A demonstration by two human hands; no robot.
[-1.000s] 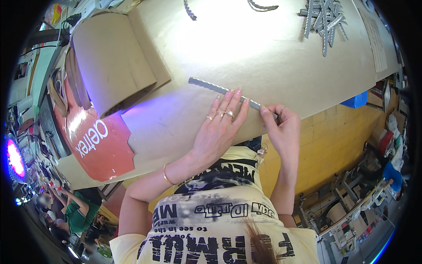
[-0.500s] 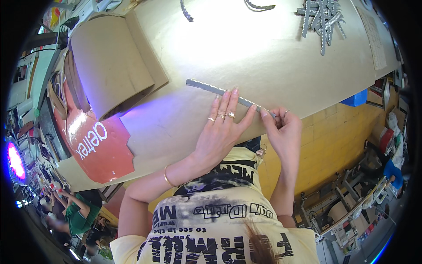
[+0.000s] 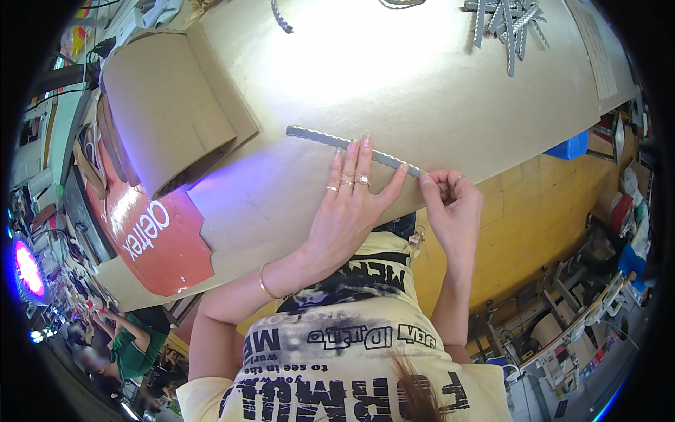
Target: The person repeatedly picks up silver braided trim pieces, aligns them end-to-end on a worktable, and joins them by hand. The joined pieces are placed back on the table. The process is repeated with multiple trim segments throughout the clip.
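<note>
A narrow grey strip (image 3: 316, 136) with a pale, braided-looking edge lies slantwise on the table, its left end farther from me. My left hand (image 3: 348, 204) rests over its middle, fingers stretched out and their tips across the strip; rings and a bracelet show on this hand and wrist. At the strip's right end, by the near table edge, my right hand (image 3: 453, 200) pinches it between thumb and curled fingers, which hide the very tip. Farther off to the right lies a loose pile of similar grey strips (image 3: 512, 32).
Brown paper covers the table (image 3: 457, 119). Dark braided pieces (image 3: 282, 17) lie at the far edge. On the left stand a curved cardboard sheet (image 3: 165, 105) and a red glossy panel (image 3: 172, 246). A blue container (image 3: 568, 146) sits beyond the right edge. A person in green (image 3: 137, 348) is at lower left.
The strip's right tip, which showed past my right thumb, is now hidden in the right fingers. My left hand stays spread on the strip. The whole view has shifted slightly.
</note>
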